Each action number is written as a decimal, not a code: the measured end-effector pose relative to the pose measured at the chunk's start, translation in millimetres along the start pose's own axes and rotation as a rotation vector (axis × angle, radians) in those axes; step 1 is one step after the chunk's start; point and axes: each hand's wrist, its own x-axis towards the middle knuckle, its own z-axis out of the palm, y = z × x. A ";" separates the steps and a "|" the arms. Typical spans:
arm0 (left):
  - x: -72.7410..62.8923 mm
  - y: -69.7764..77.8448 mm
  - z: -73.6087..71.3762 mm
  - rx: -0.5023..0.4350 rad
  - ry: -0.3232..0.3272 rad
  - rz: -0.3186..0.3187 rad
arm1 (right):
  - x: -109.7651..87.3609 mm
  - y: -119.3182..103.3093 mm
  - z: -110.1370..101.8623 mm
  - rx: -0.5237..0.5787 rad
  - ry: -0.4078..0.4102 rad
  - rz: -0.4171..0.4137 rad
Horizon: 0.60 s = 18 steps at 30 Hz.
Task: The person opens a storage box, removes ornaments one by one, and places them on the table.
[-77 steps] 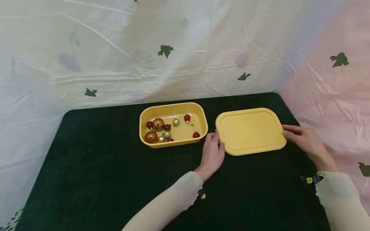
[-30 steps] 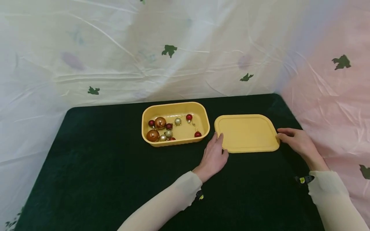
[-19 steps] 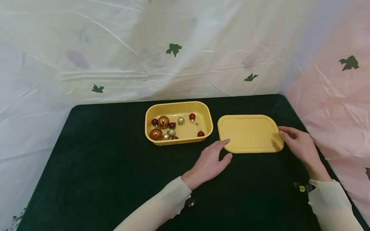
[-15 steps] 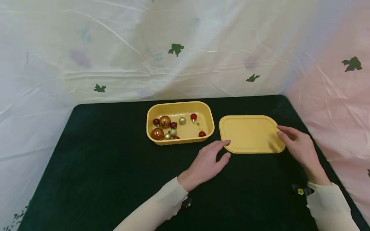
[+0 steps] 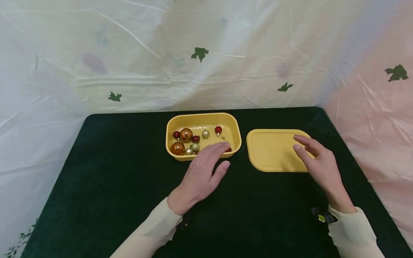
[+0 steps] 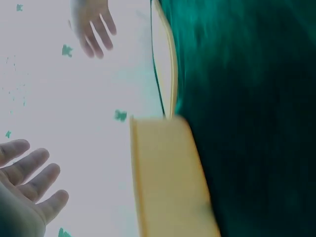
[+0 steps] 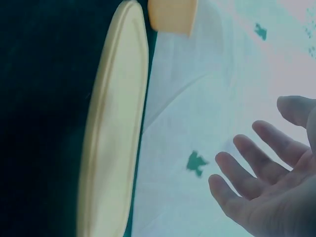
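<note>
A yellow rectangular box (image 5: 206, 157) with rounded corners stands uncovered on the dark green table. Inside it lie several small Christmas baubles, among them a copper bauble (image 5: 186, 134), a gold bauble (image 5: 205, 134) and a red bauble (image 5: 218, 129). My left hand (image 5: 201, 175) hovers in front of the box, its fingers relaxed and hiding part of the near rim. To the right the yellow lid (image 5: 274, 150) lies flat on the table. Above the lid's right end is my right hand (image 5: 319, 165), fingers loosely bent and holding nothing. The right wrist view shows that hand apart from the lid.
The dark green cloth-covered table (image 5: 106, 179) has rounded far corners. Behind it hangs a pale curtain (image 5: 142, 71) with green leaf-like patches, pinkish on the right side. A narrow strip of table separates box and lid.
Both hands first held the lid by its ends, and it came down flat on the table. They then let go; the left moved left to the box, the right drew inward above the lid.
</note>
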 end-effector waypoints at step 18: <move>-31.7 -65.0 -73.7 0.309 -0.078 -0.412 | -1.6 -56.9 34.6 0.065 -0.049 -0.247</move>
